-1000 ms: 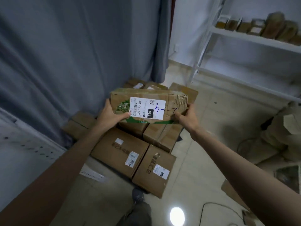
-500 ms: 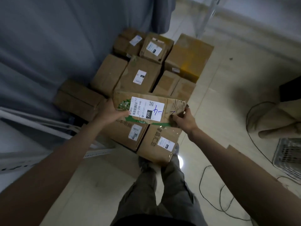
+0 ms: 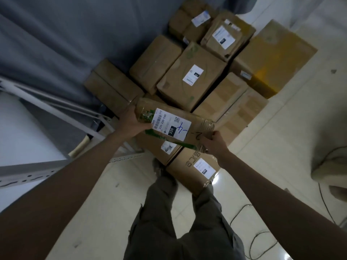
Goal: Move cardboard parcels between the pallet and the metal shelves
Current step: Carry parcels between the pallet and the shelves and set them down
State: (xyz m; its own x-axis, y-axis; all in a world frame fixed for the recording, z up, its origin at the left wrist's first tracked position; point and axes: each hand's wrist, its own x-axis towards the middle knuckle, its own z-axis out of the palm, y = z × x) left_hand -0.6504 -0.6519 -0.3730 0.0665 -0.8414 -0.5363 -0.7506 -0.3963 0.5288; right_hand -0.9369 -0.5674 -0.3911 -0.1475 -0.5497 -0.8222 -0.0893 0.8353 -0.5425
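Left hand [image 3: 131,122], right hand [image 3: 214,141] grip parcel [image 3: 174,124] ends above stacked boxes [image 3: 191,79].

Labels I can actually read on this pile

The parcel [image 3: 174,124] I'm holding has a white label [image 3: 171,126] reading "220 220-C40" with a black box saying "220", plus blue pen scribble that looks like "1-". The box under it [image 3: 159,149] has a sticker with handwritten "7-119" maybe. The other boxes' labels are too blurry for me.
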